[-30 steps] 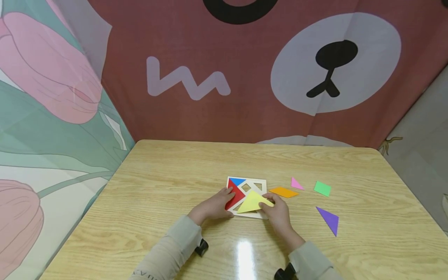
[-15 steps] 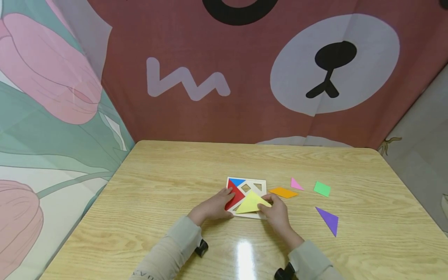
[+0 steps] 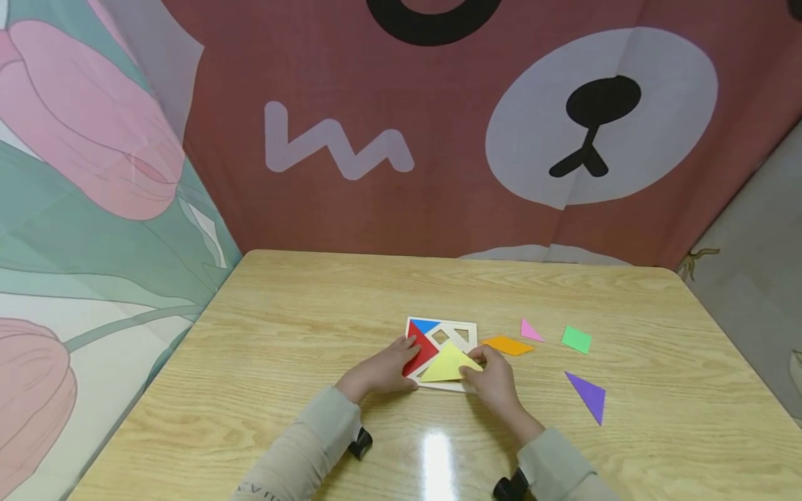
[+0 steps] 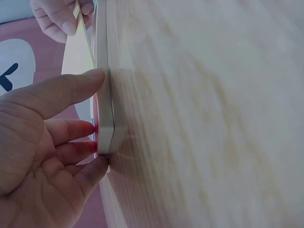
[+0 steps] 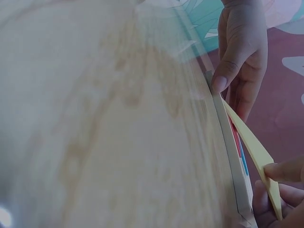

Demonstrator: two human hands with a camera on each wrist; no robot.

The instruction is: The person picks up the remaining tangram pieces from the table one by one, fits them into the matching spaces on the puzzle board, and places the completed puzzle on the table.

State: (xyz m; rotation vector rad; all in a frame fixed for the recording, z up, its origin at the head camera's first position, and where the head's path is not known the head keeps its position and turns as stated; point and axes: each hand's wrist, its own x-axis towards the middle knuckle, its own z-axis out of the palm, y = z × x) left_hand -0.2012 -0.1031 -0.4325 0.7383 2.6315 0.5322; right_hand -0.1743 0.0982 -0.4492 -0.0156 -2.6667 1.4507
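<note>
A pale wooden tangram board lies on the table, with a red triangle and a blue triangle set in its left part. My left hand grips the board's left near corner: its thumb is at the near edge, its fingertips on the red piece and the left side. Between thumb and fingers, my right hand pinches a large yellow triangle by its right corner. In the right wrist view the yellow triangle slants up from the board, its far tip low near the left thumb.
Right of the board lie an orange parallelogram, a small pink triangle, a green square and a purple triangle. A printed cloth hangs behind the table's back edge.
My right hand has shifted slightly left with the yellow triangle, which now covers more of the board's near opening. My left hand has stayed in place.
</note>
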